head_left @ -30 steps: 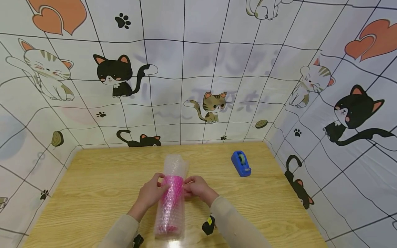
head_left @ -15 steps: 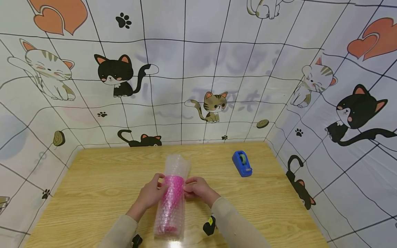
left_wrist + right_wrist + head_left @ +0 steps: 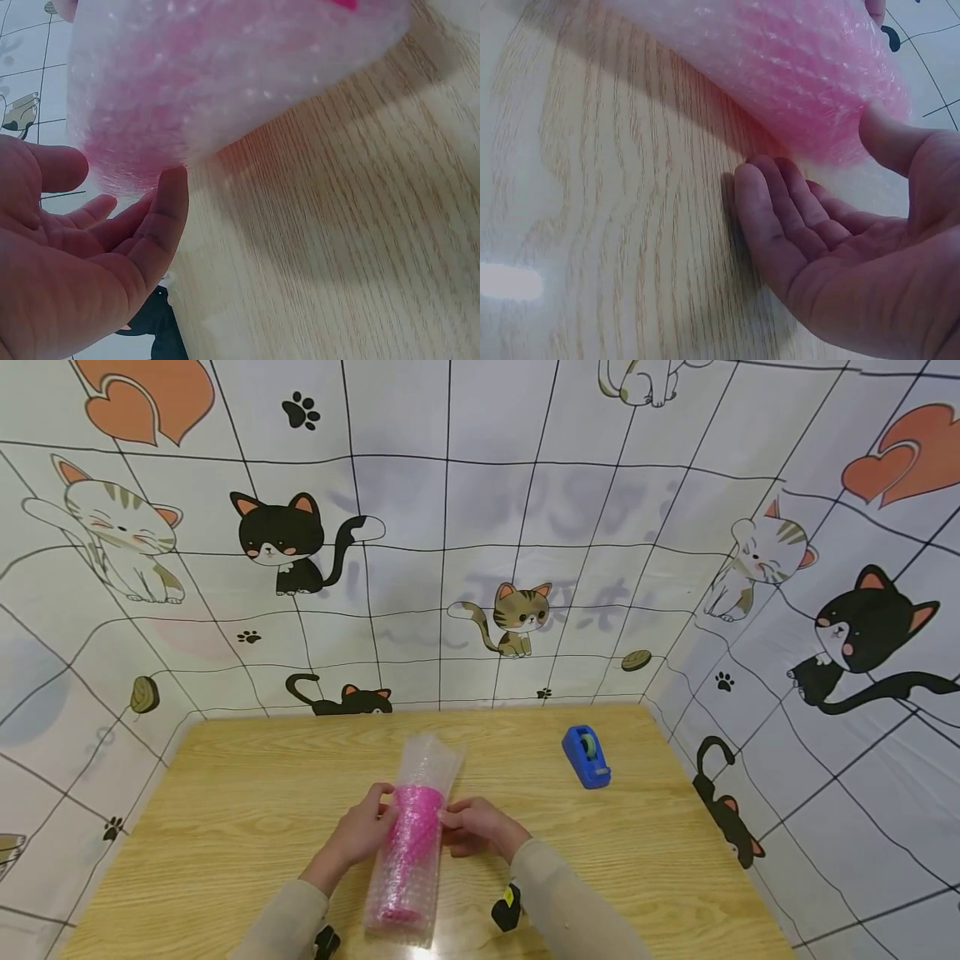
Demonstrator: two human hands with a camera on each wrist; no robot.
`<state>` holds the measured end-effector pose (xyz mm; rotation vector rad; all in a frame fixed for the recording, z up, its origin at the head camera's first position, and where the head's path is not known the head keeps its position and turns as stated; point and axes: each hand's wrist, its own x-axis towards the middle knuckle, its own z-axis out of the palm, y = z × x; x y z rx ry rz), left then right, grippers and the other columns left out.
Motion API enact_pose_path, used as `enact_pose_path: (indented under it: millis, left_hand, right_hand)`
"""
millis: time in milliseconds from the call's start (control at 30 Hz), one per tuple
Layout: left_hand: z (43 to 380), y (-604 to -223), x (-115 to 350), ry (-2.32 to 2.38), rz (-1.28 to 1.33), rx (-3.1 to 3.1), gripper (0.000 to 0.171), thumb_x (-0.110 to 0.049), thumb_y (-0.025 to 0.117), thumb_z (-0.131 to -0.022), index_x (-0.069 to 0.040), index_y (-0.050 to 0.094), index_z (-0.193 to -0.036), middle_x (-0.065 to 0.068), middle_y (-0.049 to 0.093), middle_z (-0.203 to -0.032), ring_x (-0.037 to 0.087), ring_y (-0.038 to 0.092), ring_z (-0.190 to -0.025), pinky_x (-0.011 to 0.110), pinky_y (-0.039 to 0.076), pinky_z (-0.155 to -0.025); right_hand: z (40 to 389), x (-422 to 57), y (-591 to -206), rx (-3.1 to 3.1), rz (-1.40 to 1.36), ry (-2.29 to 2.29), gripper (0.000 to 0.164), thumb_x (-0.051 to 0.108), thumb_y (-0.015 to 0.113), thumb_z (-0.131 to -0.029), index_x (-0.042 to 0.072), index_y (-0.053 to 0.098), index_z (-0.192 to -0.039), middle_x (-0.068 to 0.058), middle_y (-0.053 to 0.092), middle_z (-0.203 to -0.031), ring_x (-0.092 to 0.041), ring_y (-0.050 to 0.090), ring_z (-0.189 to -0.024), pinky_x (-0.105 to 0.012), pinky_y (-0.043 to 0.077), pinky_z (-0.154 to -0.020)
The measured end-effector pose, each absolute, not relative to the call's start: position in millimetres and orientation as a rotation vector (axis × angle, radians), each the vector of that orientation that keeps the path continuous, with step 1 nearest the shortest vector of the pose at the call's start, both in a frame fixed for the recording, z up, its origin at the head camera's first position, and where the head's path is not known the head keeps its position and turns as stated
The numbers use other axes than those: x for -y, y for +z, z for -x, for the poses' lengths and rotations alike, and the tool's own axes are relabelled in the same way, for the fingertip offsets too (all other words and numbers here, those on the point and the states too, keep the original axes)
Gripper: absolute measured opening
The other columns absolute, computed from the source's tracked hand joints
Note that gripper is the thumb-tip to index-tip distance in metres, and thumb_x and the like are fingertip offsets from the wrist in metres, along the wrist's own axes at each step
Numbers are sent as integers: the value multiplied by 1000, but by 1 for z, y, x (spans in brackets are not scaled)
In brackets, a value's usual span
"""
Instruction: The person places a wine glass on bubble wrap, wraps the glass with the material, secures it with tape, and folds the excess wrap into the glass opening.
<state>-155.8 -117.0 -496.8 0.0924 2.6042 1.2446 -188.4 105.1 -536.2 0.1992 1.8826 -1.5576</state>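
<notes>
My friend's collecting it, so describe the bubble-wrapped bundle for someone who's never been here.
On the light wooden table, look between the bare left hand and right hand. There lies a long, clear plastic bubble-wrapped bundle, pink inside. That pink sets it apart from the compact blue tape dispenser farther right.

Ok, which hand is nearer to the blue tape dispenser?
Right. The right hand is at the right side of the pink bundle, with the tape dispenser farther forward and rightward; the left hand is across the bundle, on its left.
</notes>
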Motion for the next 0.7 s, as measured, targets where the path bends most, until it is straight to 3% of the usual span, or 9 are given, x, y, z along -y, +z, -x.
enact_pose_path:
  millis: [267,433,700]
  left_hand:
    - [158,-502,117,1255,-95,-2602,36,-19,45,-102,-5,44,-135,25,63,-123,31,64,-106,40,54,-81]
    - [158,-501,118,1270,-79,-2579,36,-17,44,-102,-4,43,-136,25,63,-122,24,62,-92,33,50,-71]
    - [157,-498,117,1309,-92,-2534,38,-15,40,-103,-3,39,-139,24,63,-121,18,60,-80,29,48,-62]
  right_hand:
    - [186,-102,-538,-1793,-165,-1642,36,27,61,-96,0,62,-120,-12,72,-96,-21,69,-88,-46,57,-87]
    - [184,-100,-539,-1762,-125,-1669,37,27,59,-97,-1,62,-121,-11,71,-94,-20,68,-86,-47,56,-90]
    - [182,-99,-542,-1676,-74,-1713,41,27,56,-99,-4,57,-126,-15,69,-105,-23,67,-96,-46,54,-94]
